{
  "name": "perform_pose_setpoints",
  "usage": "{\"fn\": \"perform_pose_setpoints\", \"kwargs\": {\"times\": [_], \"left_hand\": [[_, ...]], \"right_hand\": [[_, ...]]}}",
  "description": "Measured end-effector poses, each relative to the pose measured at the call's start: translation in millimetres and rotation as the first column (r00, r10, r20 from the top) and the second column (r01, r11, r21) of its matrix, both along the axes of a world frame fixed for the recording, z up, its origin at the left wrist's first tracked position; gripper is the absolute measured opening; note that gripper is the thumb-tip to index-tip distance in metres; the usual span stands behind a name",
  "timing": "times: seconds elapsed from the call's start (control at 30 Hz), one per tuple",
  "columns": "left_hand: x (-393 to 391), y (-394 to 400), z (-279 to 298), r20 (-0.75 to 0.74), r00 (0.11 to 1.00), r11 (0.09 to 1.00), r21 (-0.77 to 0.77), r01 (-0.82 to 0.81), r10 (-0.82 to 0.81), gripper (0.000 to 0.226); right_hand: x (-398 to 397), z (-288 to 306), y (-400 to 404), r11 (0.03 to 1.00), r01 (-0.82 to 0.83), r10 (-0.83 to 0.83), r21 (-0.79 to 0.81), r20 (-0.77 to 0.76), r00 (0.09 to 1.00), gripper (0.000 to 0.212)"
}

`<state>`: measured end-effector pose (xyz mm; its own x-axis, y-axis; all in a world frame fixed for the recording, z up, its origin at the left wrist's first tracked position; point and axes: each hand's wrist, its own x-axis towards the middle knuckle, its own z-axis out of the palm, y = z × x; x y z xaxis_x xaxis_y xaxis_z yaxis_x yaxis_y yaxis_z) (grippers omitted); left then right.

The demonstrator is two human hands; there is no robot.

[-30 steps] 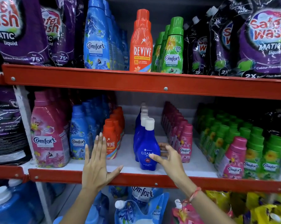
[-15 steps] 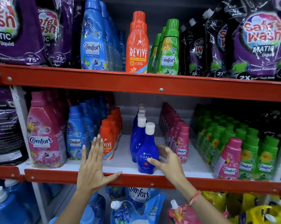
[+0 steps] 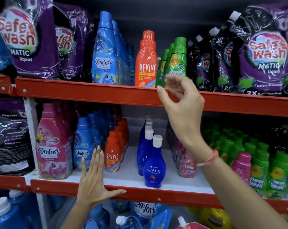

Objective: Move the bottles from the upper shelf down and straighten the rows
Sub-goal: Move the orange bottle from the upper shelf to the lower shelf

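Orange Revive bottle [image 3: 146, 61] stands upright on upper shelf [image 3: 93, 95], btwn blue Comfort row [image 3: 105, 53] and green row [image 3: 177, 61]. Right hand [image 3: 181, 103] raised in front of green bottles, fingers loosely curled w/ nothing in them, blurred; it hides their lower labels. Left hand [image 3: 93, 179] flat, fingers together, thumb out, on lower shelf edge [image 3: 140, 195]. Ujala bottle [image 3: 154, 169] at front there. Pink row behind right arm mostly hidden.

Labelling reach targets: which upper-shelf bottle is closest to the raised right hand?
The front green Comfort bottle: the right hand hangs open right before its base, fingers overlapping its label. The orange Revive bottle stands clear to the left.
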<state>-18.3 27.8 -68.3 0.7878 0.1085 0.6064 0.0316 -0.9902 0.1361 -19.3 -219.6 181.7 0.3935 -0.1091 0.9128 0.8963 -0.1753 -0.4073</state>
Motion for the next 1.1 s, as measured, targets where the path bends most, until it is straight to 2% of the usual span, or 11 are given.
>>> {"fn": "perform_pose_setpoints", "kwargs": {"times": [0.07, 0.2, 0.37, 0.5, 0.57, 0.73, 0.83, 0.93, 1.1], "left_hand": [[-2, 6, 1, -0.008, 1.0, 1.0, -0.013, -0.014, 0.014, 0.15], [-5, 13, 3, -0.037, 0.999, 1.0, -0.008, -0.026, 0.025, 0.149], [-3, 15, 3, -0.024, 1.0, 1.0, 0.006, -0.013, 0.013, 0.147], [-3, 16, 1, -0.017, 1.0, 1.0, 0.003, -0.002, 0.002, 0.147], [-2, 17, 1, -0.014, 1.0, 1.0, 0.004, -0.002, 0.002, 0.147], [-2, 17, 1, -0.018, 1.0, 1.0, 0.006, 0.0, 0.0, 0.147], [-2, 17, 1, -0.015, 1.0, 1.0, 0.002, -0.001, 0.001, 0.148], [-2, 17, 1, -0.01, 1.0, 1.0, 0.002, 0.001, -0.001, 0.147], [-4, 17, 0, -0.019, 1.0, 0.999, -0.034, 0.009, -0.01, 0.147]], "right_hand": [[4, 18, 4, 0.999, 0.049, -0.05, -0.02, -0.039, 0.998, 0.042], [17, 42, 14, 0.964, 0.132, -0.177, -0.231, -0.185, 0.967, 0.069], [28, 72, 26, 0.944, 0.093, -0.196, -0.316, -0.313, 0.929, 0.079], [43, 88, 36, 0.949, -0.084, -0.08, -0.305, -0.49, 0.868, 0.057], [52, 88, 40, 0.956, -0.129, -0.034, -0.263, -0.539, 0.841, 0.054], [57, 87, 41, 0.972, -0.23, 0.159, -0.052, -0.576, 0.802, 0.051], [49, 90, 37, 0.956, -0.285, 0.275, 0.067, -0.54, 0.796, 0.031], [27, 90, 30, 0.919, -0.37, 0.387, 0.138, -0.502, 0.773, 0.019], [-8, 71, 22, 0.863, -0.484, 0.474, 0.143, -0.556, 0.682, 0.019]]}}
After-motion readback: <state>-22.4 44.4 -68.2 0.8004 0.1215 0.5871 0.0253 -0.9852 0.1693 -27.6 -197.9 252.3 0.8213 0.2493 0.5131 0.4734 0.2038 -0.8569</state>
